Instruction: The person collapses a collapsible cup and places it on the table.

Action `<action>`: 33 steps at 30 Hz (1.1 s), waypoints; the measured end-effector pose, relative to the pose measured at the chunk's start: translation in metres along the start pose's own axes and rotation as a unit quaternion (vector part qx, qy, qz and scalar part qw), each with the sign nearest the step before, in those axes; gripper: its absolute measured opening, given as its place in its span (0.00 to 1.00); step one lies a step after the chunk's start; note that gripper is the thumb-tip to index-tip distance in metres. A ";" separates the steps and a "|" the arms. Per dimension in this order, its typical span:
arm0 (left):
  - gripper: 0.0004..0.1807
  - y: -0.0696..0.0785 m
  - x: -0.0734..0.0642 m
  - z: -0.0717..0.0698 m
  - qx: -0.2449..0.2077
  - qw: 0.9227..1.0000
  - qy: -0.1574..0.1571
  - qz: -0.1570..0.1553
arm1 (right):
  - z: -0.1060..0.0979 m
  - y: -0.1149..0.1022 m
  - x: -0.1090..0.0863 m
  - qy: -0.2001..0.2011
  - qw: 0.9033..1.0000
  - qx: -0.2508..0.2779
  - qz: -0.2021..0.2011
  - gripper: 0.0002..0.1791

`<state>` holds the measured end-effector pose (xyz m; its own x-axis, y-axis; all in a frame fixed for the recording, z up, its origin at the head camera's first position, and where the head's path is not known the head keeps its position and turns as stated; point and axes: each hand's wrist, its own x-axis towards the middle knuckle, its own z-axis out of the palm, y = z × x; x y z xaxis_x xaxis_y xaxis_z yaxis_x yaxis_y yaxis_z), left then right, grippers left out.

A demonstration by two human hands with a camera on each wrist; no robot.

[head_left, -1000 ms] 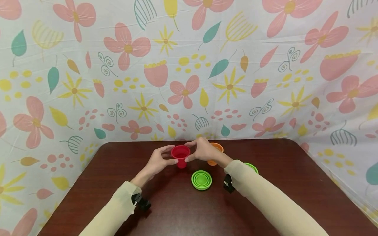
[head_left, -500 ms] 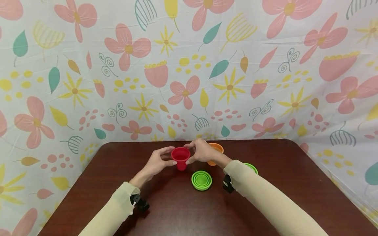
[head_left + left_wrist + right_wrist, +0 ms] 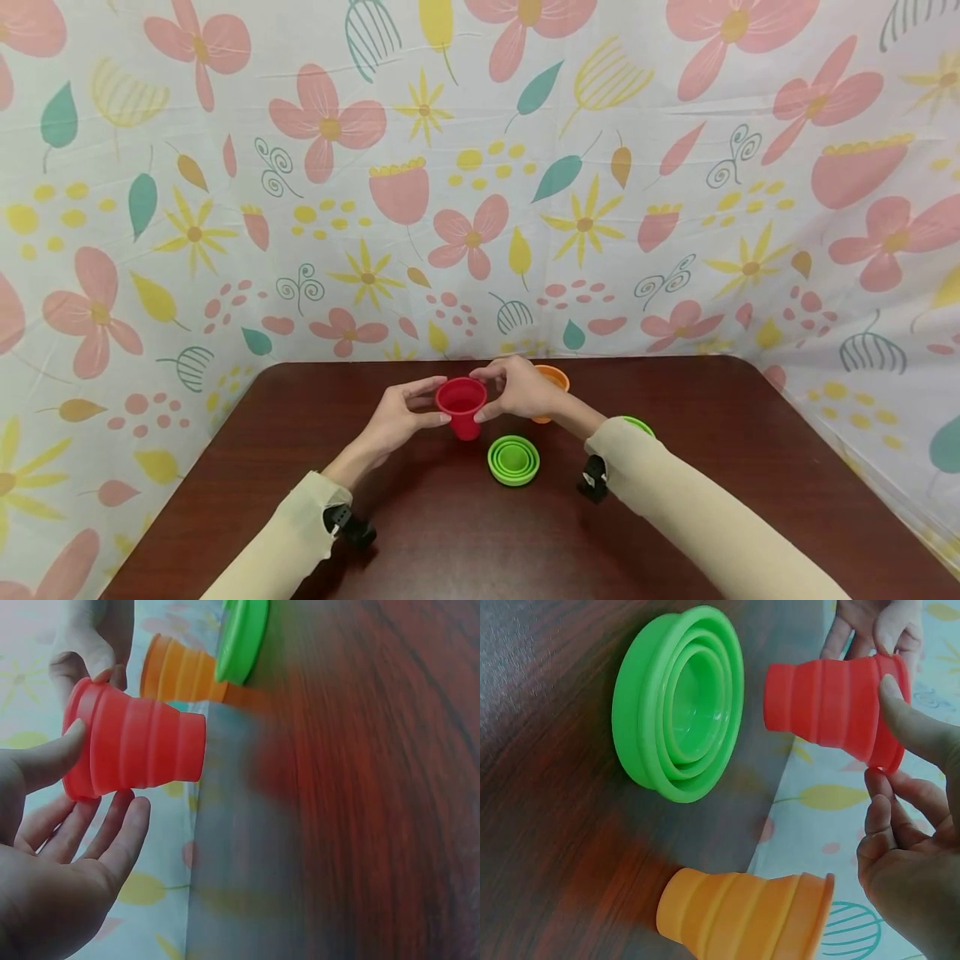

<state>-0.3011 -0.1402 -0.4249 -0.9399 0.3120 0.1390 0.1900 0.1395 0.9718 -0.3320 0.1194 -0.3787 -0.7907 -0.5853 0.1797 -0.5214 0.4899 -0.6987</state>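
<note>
An extended red collapsible cup (image 3: 462, 407) is held upright between both hands, its mouth up. In the left wrist view, a gap shows between its base and the tabletop. My left hand (image 3: 395, 419) grips the rim from the left, thumb (image 3: 56, 756) on the near side and fingers behind. From the right, my right hand (image 3: 517, 388) pinches the rim between thumb and fingers. A green collapsible cup (image 3: 679, 705) lies folded flat just in front. Behind my right wrist stands an extended orange collapsible cup (image 3: 742, 915), partly hidden in the head view.
Another green item (image 3: 637, 423) is mostly covered by the right sleeve. The dark wooden table (image 3: 480, 542) ends at a flower-patterned cloth (image 3: 480, 167) hanging behind it. A black wrist device (image 3: 348, 527) sits on each forearm.
The red cup has come slightly toward me, with both hands still holding its rim. The orange cup and the folded green cup stay in place.
</note>
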 end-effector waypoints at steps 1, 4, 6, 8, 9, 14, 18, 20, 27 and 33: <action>0.35 0.001 -0.001 0.000 -0.002 1.000 -0.002 0.001 | 0.000 -0.001 -0.002 0.002 1.000 0.003 -0.003 0.39; 0.35 0.005 -0.005 0.001 -0.007 1.000 -0.008 0.003 | -0.001 -0.003 -0.009 0.010 1.000 0.014 -0.005 0.38; 0.35 0.008 -0.008 0.003 -0.006 1.000 -0.012 0.008 | -0.002 -0.004 -0.014 0.017 1.000 0.017 -0.005 0.37; 0.35 0.010 -0.010 0.005 -0.009 1.000 -0.016 0.012 | -0.002 -0.004 -0.020 0.026 0.999 0.019 -0.006 0.37; 0.35 0.012 -0.011 0.006 -0.013 1.000 -0.020 0.016 | -0.002 -0.005 -0.023 0.030 0.999 0.018 -0.007 0.37; 0.34 0.018 -0.018 0.014 -0.032 0.998 -0.038 0.030 | -0.002 -0.009 -0.039 0.048 0.999 0.012 -0.019 0.36; 0.33 0.021 -0.023 0.021 -0.046 0.997 -0.046 0.035 | -0.003 -0.010 -0.052 0.050 0.998 0.021 -0.034 0.35; 0.32 0.023 -0.027 0.025 -0.047 0.997 -0.049 0.035 | -0.003 -0.010 -0.058 0.052 0.997 0.032 -0.038 0.34; 0.31 0.030 -0.036 0.039 -0.038 0.997 -0.052 0.040 | -0.004 -0.011 -0.080 0.066 0.995 0.067 -0.030 0.34; 0.31 0.031 -0.042 0.049 -0.034 0.997 -0.056 0.045 | -0.004 -0.011 -0.094 0.071 0.994 0.080 -0.030 0.34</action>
<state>-0.2418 -0.1031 -0.4104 -0.8819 0.4235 0.2069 0.2479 0.0434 0.9678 -0.2535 0.1713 -0.3849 -0.8031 -0.5073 0.3125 -0.5200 0.3405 -0.7834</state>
